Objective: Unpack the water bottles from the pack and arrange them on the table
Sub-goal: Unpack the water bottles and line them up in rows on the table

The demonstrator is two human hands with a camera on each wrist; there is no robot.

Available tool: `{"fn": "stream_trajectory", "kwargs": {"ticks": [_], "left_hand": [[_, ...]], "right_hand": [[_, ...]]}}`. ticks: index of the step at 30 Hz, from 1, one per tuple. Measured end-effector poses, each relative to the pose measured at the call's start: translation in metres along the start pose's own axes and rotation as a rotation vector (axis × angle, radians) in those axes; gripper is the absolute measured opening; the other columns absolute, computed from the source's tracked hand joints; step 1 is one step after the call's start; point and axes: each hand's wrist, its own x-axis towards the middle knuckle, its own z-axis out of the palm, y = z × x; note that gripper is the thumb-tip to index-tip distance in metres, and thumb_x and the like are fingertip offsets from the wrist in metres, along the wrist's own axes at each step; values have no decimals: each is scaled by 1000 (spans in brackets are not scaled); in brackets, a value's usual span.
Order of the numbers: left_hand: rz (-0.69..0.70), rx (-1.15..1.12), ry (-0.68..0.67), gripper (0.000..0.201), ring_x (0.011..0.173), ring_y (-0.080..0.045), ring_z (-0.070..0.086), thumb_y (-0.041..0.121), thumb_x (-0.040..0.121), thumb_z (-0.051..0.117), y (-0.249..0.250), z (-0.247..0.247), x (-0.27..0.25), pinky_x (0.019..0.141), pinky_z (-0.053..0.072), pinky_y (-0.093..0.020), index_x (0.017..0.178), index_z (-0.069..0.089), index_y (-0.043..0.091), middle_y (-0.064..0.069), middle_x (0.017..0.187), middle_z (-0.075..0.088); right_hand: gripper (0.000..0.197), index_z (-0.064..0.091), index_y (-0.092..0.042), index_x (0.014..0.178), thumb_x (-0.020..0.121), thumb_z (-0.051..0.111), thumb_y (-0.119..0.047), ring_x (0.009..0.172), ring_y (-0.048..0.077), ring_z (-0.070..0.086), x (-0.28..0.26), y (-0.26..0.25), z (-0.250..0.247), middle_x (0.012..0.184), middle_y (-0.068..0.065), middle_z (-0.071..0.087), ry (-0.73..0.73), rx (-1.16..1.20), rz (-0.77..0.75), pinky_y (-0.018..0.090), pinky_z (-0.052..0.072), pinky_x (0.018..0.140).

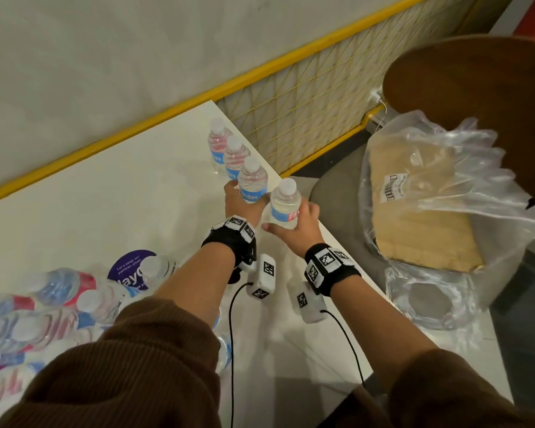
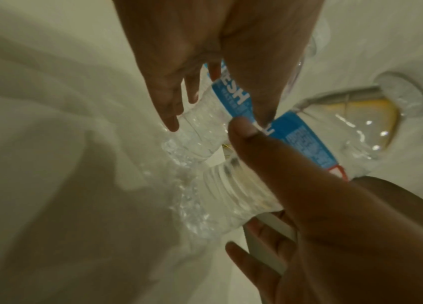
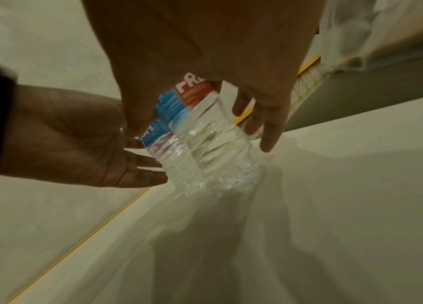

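Three water bottles stand in a row along the table's right edge, the nearest with a blue label. My left hand rests against this bottle, fingers straight beside it. My right hand grips a fourth bottle at the near end of the row, thumb on one side and fingers on the other; the right wrist view shows this bottle close to the tabletop, and I cannot tell whether it touches. The torn shrink-wrapped pack with several bottles lies at the lower left.
The white table ends just right of the row. Beyond that edge, a chair holds a clear plastic bag with a cardboard item. A yellow mesh rail runs behind. A loose bottle lies on a purple round sticker.
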Motion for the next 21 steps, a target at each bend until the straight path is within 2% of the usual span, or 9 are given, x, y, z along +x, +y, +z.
{"fn": "stream_trajectory", "kwargs": {"ticks": [3,5,7,9,11,13,16,18,21], "left_hand": [[29,-22,76,72,110,-28,59,27,73,78,6,1,-1,91,47,-34,129,36,12,-10,126,57],[34,-4,79,67,112,-28,58,28,75,76,9,0,-3,91,45,-32,129,37,13,-9,127,55],[35,-1,44,66,118,-28,54,24,80,72,10,-2,-4,96,43,-33,134,34,13,-8,133,52],[49,-26,-30,67,124,-27,50,17,84,68,8,-3,-3,102,41,-35,139,29,12,-9,139,47],[60,-39,-84,72,128,-28,46,8,84,66,6,-2,-5,107,39,-36,141,24,10,-11,142,43],[39,-43,-75,81,128,-30,45,1,78,70,3,-1,-6,108,39,-42,142,21,9,-14,142,41],[-84,21,9,87,127,-30,45,-1,75,70,-6,-1,-9,105,41,-39,144,19,12,-15,142,37],[-137,6,16,86,127,-31,45,-2,77,67,-11,0,-10,103,42,-38,145,17,13,-16,142,37],[-153,-20,-29,76,127,-31,46,-6,81,62,-14,3,-11,99,40,-33,144,21,8,-14,141,40]], "right_hand": [[79,44,-15,130,65,81,-43,121,19,33,5,-11,3,123,3,49,111,-64,-28,31,36,104],[72,45,-14,128,69,80,-35,116,18,42,4,-14,-1,123,3,52,111,-35,-30,31,40,100],[70,39,-16,132,74,77,-23,110,10,48,0,-13,-9,128,1,52,51,104,4,27,43,94],[70,30,-18,137,80,71,-13,116,6,45,-3,-8,-17,137,1,48,-48,179,-2,26,41,95],[71,24,-19,140,83,64,-6,128,10,41,-2,-1,-21,143,2,41,-110,198,-18,32,40,100],[82,20,-22,141,78,70,-10,134,16,35,-1,2,-19,146,3,33,-125,166,2,40,38,107],[99,22,-22,140,64,84,-32,130,20,36,-1,1,-8,141,5,27,-66,50,43,40,36,109],[96,28,-18,138,63,85,-34,128,22,40,1,-2,-1,137,6,31,-21,15,18,40,37,108],[79,36,-15,136,71,80,-25,123,22,47,3,-4,1,137,7,39,26,74,16,37,42,104]]}}
